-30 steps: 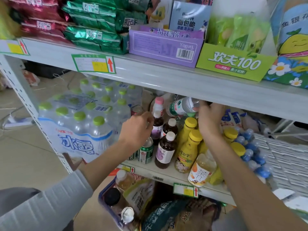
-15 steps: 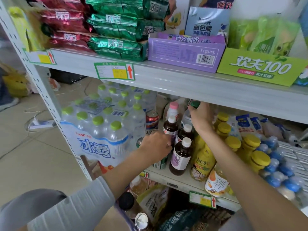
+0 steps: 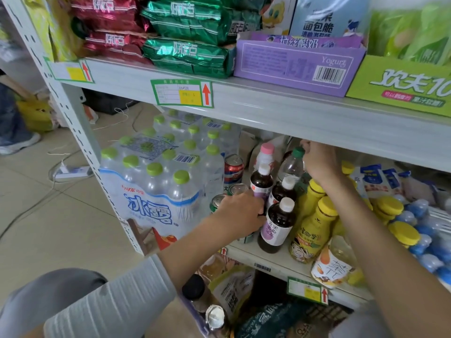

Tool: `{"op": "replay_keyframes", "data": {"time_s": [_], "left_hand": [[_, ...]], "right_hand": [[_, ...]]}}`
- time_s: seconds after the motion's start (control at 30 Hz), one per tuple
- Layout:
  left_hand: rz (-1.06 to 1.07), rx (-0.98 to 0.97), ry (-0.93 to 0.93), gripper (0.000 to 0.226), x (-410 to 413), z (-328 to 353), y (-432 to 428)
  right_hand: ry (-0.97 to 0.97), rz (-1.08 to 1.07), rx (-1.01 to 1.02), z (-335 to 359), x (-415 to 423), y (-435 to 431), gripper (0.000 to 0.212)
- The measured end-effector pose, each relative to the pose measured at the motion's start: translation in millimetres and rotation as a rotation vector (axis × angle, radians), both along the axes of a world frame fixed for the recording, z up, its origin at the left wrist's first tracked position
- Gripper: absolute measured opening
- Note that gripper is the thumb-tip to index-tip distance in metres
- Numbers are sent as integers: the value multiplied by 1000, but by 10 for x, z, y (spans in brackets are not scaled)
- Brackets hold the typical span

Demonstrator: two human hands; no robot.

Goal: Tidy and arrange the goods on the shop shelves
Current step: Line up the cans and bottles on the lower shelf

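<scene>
Since one second ago the clear bottle [image 3: 290, 168] has come from a slanted, almost lying position to upright, and it now stands at the back of the middle shelf [image 3: 273, 261], behind the dark bottles [image 3: 277, 223] and just beside the pink-capped bottle [image 3: 266, 152]. Its long axis is vertical, green cap on top, directly under the fingers of the right hand [image 3: 319, 164], which pinches it at the cap and neck. This hand is clearly the nearer one. The left hand [image 3: 240, 214] is lower and more to the front, over a green can [image 3: 216, 200], fingers curled toward the dark bottles; whether it holds something I cannot tell. The bottle looks transparent and light, perhaps nearly empty, so I judge it may tip easily when it is let go
</scene>
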State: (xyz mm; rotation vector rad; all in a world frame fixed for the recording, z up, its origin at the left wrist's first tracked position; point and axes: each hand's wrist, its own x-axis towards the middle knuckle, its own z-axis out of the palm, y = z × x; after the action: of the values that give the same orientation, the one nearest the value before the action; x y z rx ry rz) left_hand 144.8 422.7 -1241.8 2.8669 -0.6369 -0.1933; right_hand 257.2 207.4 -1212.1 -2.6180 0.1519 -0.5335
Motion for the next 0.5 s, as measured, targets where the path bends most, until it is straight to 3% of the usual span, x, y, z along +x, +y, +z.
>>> {"op": "replay_keyframes", "data": {"time_s": [0.07,0.17,0.3,0.4,0.5], "left_hand": [[-3,-3,13,33,-12,10,4],[4,-4,20,32,-18,19,1],[8,-6,24,31,-11,26,-3],[12,13,14,31,-11,16,-17],[15,28,17,31,-9,2,-36]], "right_hand": [[19,-32,-68,-5,-7,-44,31],[40,-29,-206,-51,4,-110,12],[89,-19,-350,-105,43,-157,22],[115,-44,-350,-115,84,-187,24],[199,-24,-319,-128,132,-249,44]]}}
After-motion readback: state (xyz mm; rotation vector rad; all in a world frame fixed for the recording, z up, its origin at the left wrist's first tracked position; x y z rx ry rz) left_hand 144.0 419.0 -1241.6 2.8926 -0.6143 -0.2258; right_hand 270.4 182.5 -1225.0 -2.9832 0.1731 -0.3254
